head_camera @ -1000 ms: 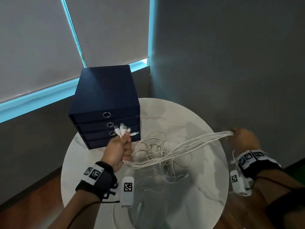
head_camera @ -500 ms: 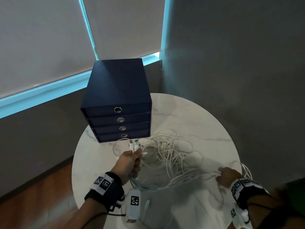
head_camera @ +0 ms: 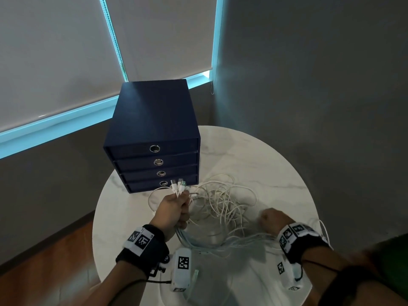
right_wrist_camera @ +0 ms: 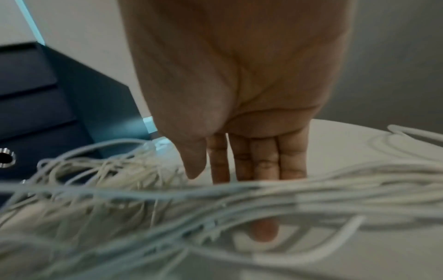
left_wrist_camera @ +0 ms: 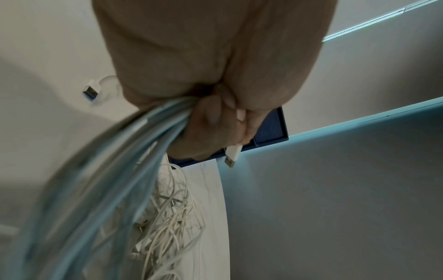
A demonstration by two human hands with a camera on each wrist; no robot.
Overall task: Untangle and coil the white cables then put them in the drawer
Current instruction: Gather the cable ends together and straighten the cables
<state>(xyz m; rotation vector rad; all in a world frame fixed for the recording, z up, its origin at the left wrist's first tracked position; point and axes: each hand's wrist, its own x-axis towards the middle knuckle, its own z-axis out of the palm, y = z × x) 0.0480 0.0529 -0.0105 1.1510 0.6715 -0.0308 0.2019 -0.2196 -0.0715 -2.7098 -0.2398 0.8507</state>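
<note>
- right hand [head_camera: 270, 219] is nearest, low over the marble surface [head_camera: 276, 164]; its fingers [right_wrist_camera: 266, 161] are straight, gripping nothing, with strands running in front of them
- left hand [head_camera: 173, 209] has its fingers curled tight round a bunch of white cables [head_camera: 220, 204], plugs poking out the top
- rest of the tangle lies loose on the surface between both hands
- drawer box [head_camera: 154, 138] sits behind, every drawer closed
</note>
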